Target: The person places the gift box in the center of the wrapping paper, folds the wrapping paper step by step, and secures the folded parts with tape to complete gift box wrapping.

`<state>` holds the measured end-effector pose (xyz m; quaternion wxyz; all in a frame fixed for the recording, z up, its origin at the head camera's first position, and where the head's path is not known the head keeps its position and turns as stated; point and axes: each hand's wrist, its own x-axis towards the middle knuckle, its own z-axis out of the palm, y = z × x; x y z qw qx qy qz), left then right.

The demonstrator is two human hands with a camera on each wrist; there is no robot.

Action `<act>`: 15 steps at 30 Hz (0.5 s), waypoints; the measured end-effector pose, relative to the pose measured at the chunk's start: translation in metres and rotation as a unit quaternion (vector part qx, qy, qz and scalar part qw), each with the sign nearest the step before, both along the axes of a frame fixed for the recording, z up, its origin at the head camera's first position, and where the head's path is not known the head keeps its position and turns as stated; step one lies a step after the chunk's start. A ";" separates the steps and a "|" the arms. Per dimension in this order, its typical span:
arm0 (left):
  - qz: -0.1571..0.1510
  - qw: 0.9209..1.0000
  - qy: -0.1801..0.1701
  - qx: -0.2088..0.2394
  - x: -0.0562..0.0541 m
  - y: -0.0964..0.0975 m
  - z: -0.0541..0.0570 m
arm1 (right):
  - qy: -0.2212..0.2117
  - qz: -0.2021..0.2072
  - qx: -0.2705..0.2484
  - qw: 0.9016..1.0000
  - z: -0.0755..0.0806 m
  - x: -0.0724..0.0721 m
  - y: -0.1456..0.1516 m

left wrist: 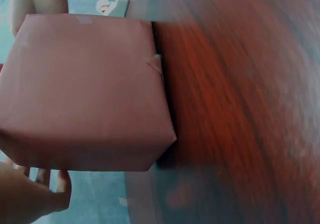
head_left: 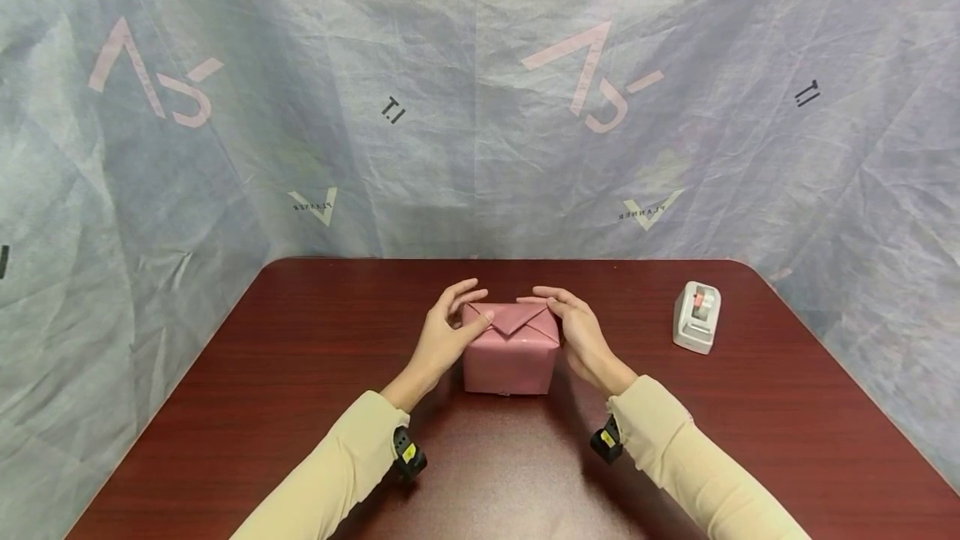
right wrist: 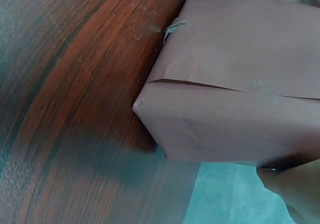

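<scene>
A box wrapped in pink paper (head_left: 508, 365) stands upright on the dark red-brown table, a pointed paper flap (head_left: 510, 317) folded across its top. My left hand (head_left: 442, 336) is at its left side, thumb touching the top near the flap and fingers spread loosely past the far side. At the right top corner, my right hand (head_left: 581, 332) touches the paper, its fingers reaching over toward the back. The right wrist view shows a folded seam on the wrapped box (right wrist: 240, 49) and a crumpled piece of clear tape (right wrist: 175, 26) at its lower edge.
A white tape dispenser (head_left: 697, 317) stands to the right on the table (head_left: 315, 373). Grey fabric (head_left: 450, 148) with printed marks hangs behind and along both sides of the table.
</scene>
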<state>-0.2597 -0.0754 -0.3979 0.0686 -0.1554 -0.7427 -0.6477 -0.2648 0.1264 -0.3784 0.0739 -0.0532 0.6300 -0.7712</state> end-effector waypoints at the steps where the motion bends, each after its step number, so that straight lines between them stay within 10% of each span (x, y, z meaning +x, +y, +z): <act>1: -0.011 1.000 -0.020 0.012 0.000 0.000 -0.001 | -0.003 0.000 -0.003 1.000 0.000 0.000 0.000; 15: -0.049 0.994 -0.096 0.011 -0.001 -0.003 -0.002 | -0.028 0.016 -0.049 0.998 0.001 -0.002 0.004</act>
